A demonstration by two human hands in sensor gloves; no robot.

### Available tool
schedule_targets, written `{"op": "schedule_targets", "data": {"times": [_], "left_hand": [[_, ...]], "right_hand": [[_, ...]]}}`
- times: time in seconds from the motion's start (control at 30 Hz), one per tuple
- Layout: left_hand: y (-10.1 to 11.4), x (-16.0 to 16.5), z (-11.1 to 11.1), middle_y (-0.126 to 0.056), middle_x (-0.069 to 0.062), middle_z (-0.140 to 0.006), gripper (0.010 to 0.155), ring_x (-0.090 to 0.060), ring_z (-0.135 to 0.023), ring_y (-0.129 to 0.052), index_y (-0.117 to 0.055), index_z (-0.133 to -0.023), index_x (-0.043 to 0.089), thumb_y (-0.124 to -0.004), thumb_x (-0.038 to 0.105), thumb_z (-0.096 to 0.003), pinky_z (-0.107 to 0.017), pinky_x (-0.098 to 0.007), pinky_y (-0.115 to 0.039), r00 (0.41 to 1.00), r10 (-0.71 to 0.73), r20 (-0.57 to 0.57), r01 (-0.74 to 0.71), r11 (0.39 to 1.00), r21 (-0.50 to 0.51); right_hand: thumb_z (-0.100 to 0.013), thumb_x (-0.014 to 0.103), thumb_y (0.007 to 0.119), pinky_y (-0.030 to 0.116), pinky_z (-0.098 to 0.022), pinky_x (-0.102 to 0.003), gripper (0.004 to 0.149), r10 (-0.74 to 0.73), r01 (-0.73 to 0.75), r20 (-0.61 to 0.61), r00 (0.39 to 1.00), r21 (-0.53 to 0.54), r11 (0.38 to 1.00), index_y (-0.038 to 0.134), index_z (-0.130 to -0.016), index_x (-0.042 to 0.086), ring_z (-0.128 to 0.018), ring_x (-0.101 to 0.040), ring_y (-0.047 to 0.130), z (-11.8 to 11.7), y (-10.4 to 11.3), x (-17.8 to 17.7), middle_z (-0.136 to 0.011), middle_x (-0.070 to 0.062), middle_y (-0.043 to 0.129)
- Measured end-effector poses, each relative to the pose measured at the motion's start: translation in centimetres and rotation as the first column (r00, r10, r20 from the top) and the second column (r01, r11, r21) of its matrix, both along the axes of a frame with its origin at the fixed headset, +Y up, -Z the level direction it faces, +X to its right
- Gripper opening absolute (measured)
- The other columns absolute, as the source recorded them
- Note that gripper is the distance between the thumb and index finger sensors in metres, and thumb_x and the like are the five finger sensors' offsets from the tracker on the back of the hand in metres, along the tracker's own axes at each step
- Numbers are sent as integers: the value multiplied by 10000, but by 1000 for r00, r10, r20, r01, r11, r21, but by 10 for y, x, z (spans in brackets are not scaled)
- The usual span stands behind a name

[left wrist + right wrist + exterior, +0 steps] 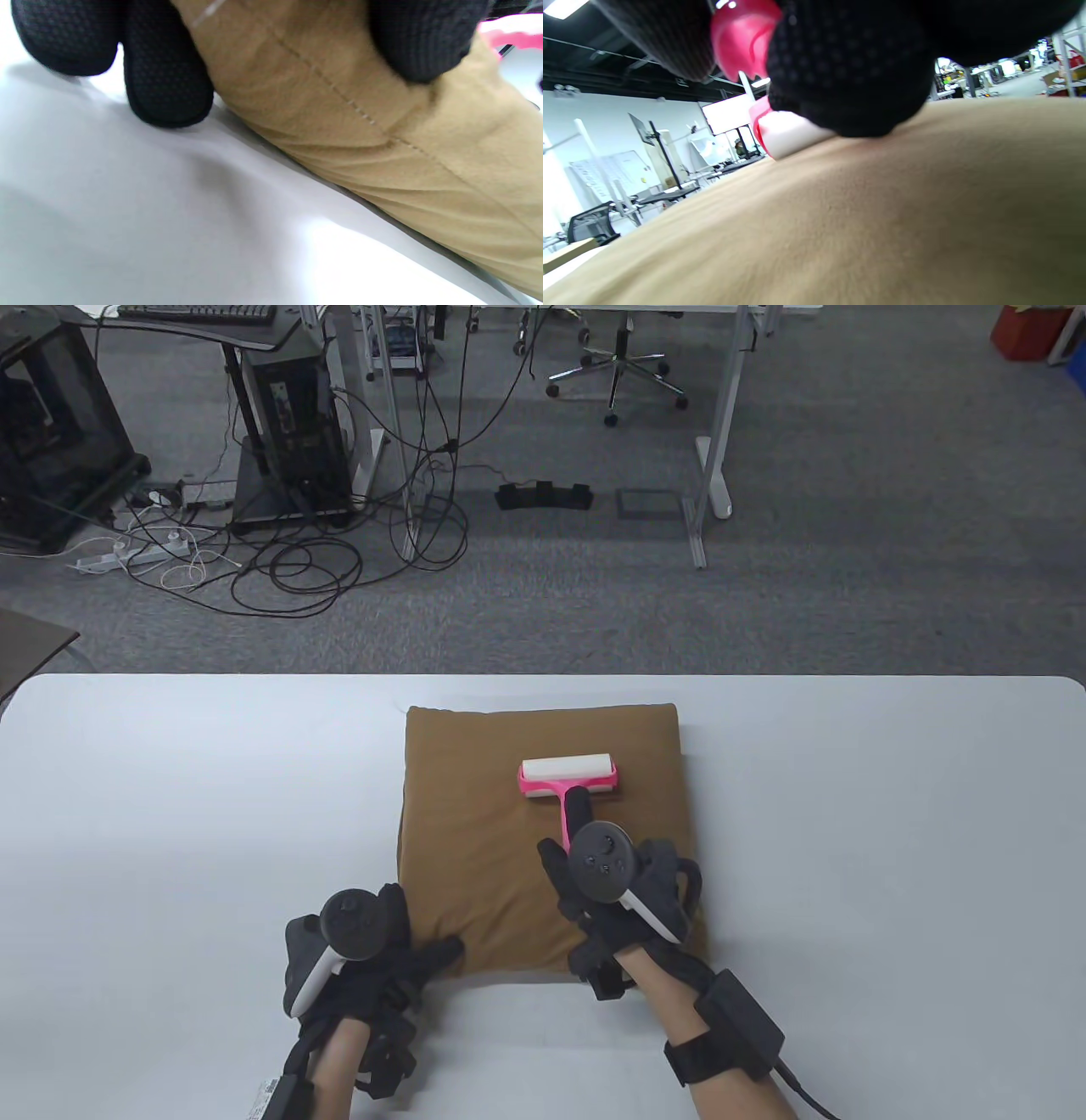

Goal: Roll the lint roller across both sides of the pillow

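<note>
A brown square pillow (509, 814) lies flat on the white table (170, 814). A pink lint roller (568, 776) with a white roll rests on the pillow's upper middle. My right hand (611, 874) grips its pink handle, index finger stretched along it; the roll (789, 135) touches the fabric (882, 220). My left hand (373, 950) is at the pillow's near left corner. Its thumb (424, 38) presses on top of the corner (339, 106) and its fingers (165, 76) touch the table beside the edge.
The table's far edge (543, 676) runs just behind the pillow. Beyond it are grey carpet, cables, desk legs and an office chair (619, 373). Bare white tabletop lies on both sides of the pillow.
</note>
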State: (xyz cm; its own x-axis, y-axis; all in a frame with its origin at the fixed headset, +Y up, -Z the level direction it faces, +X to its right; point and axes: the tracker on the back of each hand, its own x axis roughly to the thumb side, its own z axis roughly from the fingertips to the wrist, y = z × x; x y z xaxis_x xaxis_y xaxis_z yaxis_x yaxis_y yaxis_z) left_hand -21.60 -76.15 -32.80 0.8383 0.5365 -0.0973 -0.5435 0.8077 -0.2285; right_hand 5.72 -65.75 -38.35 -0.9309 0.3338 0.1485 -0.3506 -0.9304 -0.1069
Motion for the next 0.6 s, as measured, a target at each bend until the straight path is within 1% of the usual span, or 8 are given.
{"op": "schedule_targets", "data": {"times": [0.17, 0.23, 0.33, 0.43, 0.6], "left_hand": [[0, 0, -1, -733, -272, -953, 1086, -313, -535, -990, -260, -1087, 40, -769, 697, -388, -467, -582, -775, 1000, 1, 3, -1, 1000, -8], [0, 0, -1, -731, -269, -955, 1085, -312, -535, -989, -259, -1086, 41, -767, 699, -390, -469, -579, -775, 1000, 2, 5, -2, 1000, -12], [0, 0, -2, -730, -266, -956, 1084, -308, -534, -989, -258, -1086, 43, -765, 701, -390, -470, -579, -775, 1000, 3, 6, -3, 1000, -17], [0, -1, -2, -729, -268, -956, 1086, -310, -534, -988, -256, -1087, 43, -766, 700, -389, -471, -579, -774, 1000, 6, 7, -6, 1000, -18], [0, -1, -2, -726, -268, -958, 1086, -310, -536, -986, -254, -1087, 43, -765, 701, -390, -473, -580, -772, 1000, 5, 7, -5, 1000, -17]], "right_hand": [[-606, 478, 657, 842, -181, -415, 662, 17, -14, 67, 998, -51, 999, 379, -1131, 186, -206, -164, 980, -33, 0, -8, -692, -137, 935], [-606, 474, 657, 840, -183, -418, 659, 18, -12, 86, 996, -70, 997, 371, -1131, 196, -209, -168, 978, -42, 0, -10, -700, -142, 930], [-606, 467, 658, 835, -188, -427, 655, 21, -13, 97, 995, -84, 996, 367, -1130, 204, -215, -179, 976, -50, -1, -12, -699, -144, 930], [-603, 462, 668, 834, -189, -435, 653, 35, -29, 88, 995, -72, 997, 389, -1124, 182, -212, -188, 977, -50, -1, -11, -669, -143, 947], [-597, 459, 686, 836, -188, -437, 646, 109, -109, 32, 993, -25, 994, 441, -1114, 159, -208, -191, 982, -35, 0, -6, -591, -134, 980]]}}
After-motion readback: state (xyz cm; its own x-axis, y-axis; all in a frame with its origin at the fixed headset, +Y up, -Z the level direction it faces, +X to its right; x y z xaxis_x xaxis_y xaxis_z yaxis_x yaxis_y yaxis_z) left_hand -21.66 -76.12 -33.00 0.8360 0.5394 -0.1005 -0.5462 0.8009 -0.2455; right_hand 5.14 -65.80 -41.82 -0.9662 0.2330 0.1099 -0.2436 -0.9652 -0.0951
